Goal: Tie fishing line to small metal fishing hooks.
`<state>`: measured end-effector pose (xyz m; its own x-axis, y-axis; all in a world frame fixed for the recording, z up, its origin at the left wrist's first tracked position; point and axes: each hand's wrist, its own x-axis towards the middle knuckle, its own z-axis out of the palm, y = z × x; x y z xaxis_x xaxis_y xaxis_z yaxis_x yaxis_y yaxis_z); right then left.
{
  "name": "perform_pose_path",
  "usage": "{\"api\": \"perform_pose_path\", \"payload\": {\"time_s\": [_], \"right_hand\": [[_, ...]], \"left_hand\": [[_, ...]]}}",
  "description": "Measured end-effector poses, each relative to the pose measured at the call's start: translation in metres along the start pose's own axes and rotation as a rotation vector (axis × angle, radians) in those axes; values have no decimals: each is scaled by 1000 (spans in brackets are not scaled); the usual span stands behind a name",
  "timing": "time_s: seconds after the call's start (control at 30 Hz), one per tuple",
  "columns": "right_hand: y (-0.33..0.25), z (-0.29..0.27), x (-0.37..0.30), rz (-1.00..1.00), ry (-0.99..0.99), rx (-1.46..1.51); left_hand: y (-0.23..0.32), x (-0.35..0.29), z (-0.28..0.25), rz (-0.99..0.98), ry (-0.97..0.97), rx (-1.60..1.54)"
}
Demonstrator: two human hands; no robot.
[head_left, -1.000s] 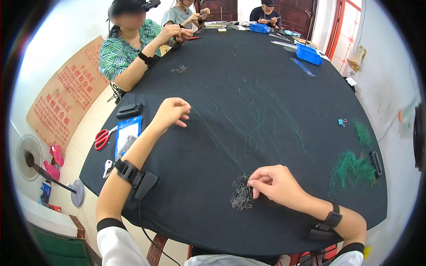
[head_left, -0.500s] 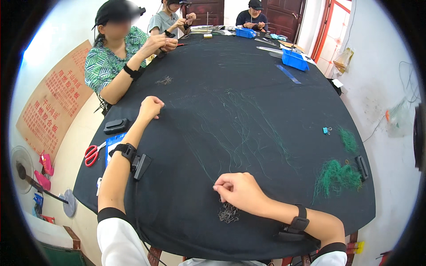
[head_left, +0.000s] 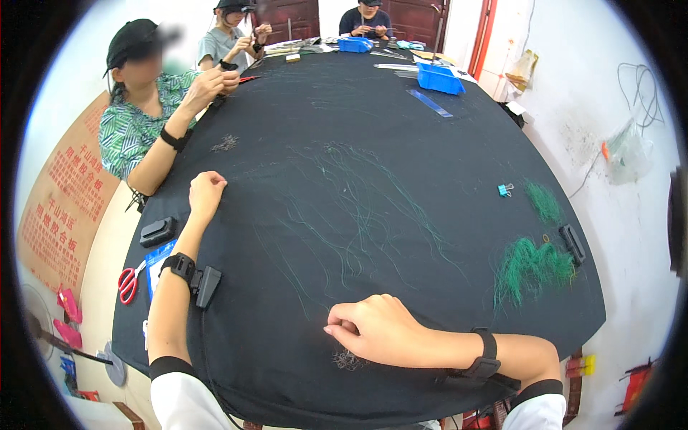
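Note:
My left hand [head_left: 206, 192] is over the left part of the black-covered table, its thumb and fingertips pinched together. What they hold, if anything, is too fine to see. Close to the near edge, my right hand [head_left: 378, 328] is closed too, thumb against the curled forefinger; its contents cannot be made out. Just beneath its fingers lies a small heap of bent wire pieces [head_left: 349, 360], partly covered by the hand. Long thin green threads [head_left: 362, 222] spread loosely across the cloth between and beyond my hands.
Green thread bundles [head_left: 529, 269], a teal binder clip [head_left: 506, 190] and a black device [head_left: 572, 245] lie at right. Red-handled scissors [head_left: 129, 284] and a black case [head_left: 158, 231] lie left. Another wire heap [head_left: 225, 142] sits near a co-worker's arm. A blue bin [head_left: 440, 79] stands farther back.
The view has shifted, moving the table scene leftward. My right hand sits slightly closer to the near wire heap. Both hands stay closed, and my left hand has barely moved over the cloth.

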<state>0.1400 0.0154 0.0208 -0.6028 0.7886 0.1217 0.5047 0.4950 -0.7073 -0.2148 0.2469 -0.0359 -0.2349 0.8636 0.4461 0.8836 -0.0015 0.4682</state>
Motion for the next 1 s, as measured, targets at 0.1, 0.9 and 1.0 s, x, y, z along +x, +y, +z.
{"api": "perform_pose_path", "payload": {"time_s": [0.1, 0.9, 1.0], "right_hand": [[0, -12, -6, -49, 63, -20], [106, -164, -114, 43, -213, -453], [115, -159, -121, -15, -158, -476]], "left_hand": [[10, -4, -8, 69, 7, 103], [79, -181, -96, 250, -245, 190], [88, -194, -92, 350, -173, 239]]}}
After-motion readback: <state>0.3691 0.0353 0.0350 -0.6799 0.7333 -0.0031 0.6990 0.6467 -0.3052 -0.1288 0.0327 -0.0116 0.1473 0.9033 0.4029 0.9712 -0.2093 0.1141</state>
